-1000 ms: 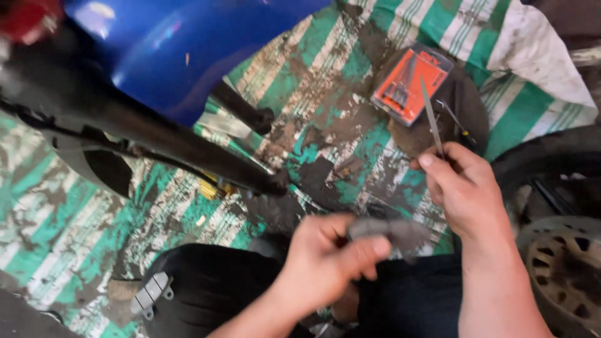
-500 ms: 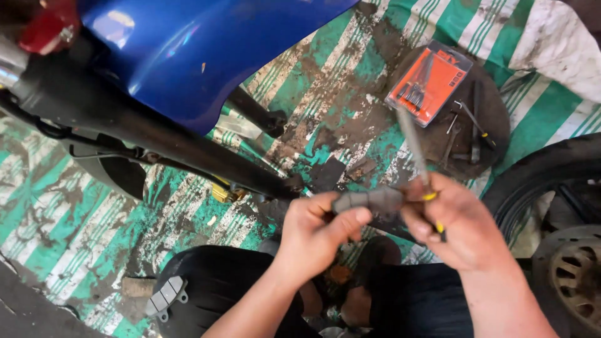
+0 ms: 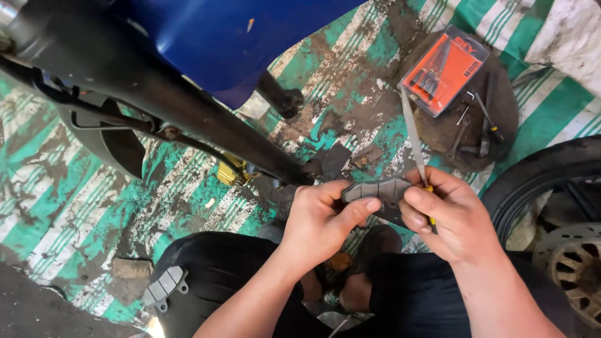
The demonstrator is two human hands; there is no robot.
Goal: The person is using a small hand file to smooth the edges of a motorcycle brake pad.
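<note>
My left hand [image 3: 325,216] pinches one end of a dark grey brake pad [image 3: 377,189] held flat in front of me. My right hand [image 3: 447,216] grips the pad's other end together with a thin metal file [image 3: 413,134] that has a yellow handle; the file's blade points up and away from me. Both hands hover above my dark trousers [image 3: 238,275] and the dirty green-and-white striped mat [image 3: 75,206].
A motorcycle's black fork leg [image 3: 169,100] and blue fender [image 3: 250,44] cross the upper left. A second brake pad [image 3: 164,286] lies by my left knee. An orange tool case [image 3: 444,69] and loose keys sit on a round dark pad. A tyre and brake disc [image 3: 573,263] stand at right.
My hands came together over my lap; the right hand brought the file down and now shares the brake pad with the left. The view shifted slightly.
</note>
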